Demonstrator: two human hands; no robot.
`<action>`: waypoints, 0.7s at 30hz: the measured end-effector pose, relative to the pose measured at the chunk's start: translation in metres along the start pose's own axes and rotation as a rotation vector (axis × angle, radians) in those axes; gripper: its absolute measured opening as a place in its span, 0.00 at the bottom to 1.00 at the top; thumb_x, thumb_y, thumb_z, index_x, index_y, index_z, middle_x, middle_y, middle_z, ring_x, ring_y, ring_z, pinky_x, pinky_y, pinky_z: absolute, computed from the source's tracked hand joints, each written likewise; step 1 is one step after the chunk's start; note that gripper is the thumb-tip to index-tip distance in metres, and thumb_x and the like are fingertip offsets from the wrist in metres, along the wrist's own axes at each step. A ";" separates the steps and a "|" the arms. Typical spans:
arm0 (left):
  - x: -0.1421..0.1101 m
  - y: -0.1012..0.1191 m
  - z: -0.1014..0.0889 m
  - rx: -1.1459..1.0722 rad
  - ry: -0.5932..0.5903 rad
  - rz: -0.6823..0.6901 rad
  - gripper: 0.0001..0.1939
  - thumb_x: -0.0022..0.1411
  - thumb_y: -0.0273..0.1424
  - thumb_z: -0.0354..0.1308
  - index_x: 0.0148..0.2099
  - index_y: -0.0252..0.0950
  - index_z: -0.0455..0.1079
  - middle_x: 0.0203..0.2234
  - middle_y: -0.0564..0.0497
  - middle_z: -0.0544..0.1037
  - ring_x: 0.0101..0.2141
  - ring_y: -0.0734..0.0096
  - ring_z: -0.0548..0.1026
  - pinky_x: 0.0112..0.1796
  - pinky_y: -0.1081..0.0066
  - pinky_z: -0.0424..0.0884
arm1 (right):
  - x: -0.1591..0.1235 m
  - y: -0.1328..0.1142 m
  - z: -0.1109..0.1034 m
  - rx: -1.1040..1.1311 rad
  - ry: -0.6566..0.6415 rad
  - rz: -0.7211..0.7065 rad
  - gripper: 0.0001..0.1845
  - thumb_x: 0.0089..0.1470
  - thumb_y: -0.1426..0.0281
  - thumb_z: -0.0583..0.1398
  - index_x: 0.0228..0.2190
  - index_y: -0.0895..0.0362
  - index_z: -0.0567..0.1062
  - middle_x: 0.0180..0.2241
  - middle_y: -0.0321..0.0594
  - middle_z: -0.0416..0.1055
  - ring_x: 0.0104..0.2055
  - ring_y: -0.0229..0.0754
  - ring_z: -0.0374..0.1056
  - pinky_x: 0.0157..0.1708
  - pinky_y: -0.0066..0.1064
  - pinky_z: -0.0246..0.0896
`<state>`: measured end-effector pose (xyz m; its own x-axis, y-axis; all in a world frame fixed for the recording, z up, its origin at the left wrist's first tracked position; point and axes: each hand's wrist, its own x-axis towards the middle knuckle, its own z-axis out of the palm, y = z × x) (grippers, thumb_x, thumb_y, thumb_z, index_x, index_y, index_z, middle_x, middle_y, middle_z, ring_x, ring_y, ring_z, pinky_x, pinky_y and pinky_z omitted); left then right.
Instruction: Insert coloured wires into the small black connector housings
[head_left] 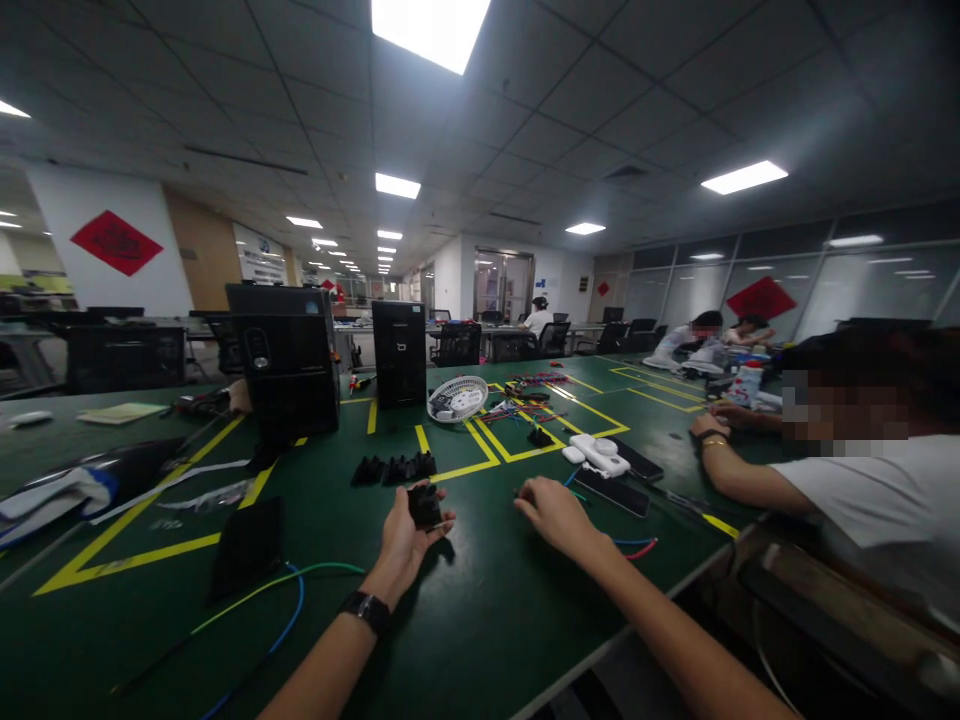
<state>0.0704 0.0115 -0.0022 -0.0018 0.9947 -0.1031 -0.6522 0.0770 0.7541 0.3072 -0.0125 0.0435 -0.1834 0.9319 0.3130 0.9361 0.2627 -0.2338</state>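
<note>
My left hand (pixel 401 550), a dark watch on its wrist, is turned palm up with its fingers curled around a small black block-shaped part (pixel 424 506). To its right, my right hand (pixel 559 515) is held over the table with thumb and fingers pinched together. Whatever is between those fingertips is too small to make out. Blue and red wires (pixel 637 545) show beyond my right wrist. Just past my left hand stands a row of similar black parts (pixel 394 468), and one more black part (pixel 538 436) lies farther right.
On the green table (pixel 465 620) are a white basket (pixel 457 399), loose colored wires (pixel 532 395), white devices (pixel 596 455) beside dark phones, and two black computer cases (pixel 289 370). Green and blue wires (pixel 300 590) lie at left. A co-worker (pixel 862 480) sits at right.
</note>
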 end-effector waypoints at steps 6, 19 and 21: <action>0.004 -0.003 -0.002 0.039 -0.071 0.011 0.18 0.67 0.42 0.45 0.49 0.33 0.62 0.37 0.39 0.77 0.26 0.65 0.78 0.25 0.68 0.73 | -0.021 0.022 0.010 -0.187 -0.161 0.058 0.07 0.57 0.68 0.58 0.36 0.56 0.75 0.38 0.45 0.74 0.41 0.46 0.70 0.36 0.29 0.56; 0.012 -0.004 -0.002 -0.035 -0.089 0.015 0.21 0.65 0.47 0.42 0.52 0.39 0.55 0.43 0.36 0.76 0.29 0.56 0.80 0.14 0.77 0.62 | 0.011 -0.004 -0.019 0.203 -0.002 -0.002 0.09 0.57 0.69 0.52 0.32 0.58 0.71 0.27 0.39 0.73 0.29 0.40 0.68 0.28 0.28 0.52; 0.014 -0.005 -0.003 -0.068 -0.009 0.047 0.19 0.66 0.46 0.43 0.52 0.40 0.55 0.40 0.39 0.77 0.29 0.58 0.80 0.18 0.74 0.68 | 0.013 -0.040 -0.001 0.314 0.025 -0.108 0.09 0.58 0.69 0.51 0.34 0.57 0.71 0.26 0.37 0.72 0.27 0.39 0.67 0.28 0.27 0.53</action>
<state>0.0717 0.0249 -0.0094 -0.0269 0.9977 -0.0623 -0.7018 0.0256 0.7119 0.2681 -0.0110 0.0580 -0.2652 0.8890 0.3733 0.7729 0.4274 -0.4689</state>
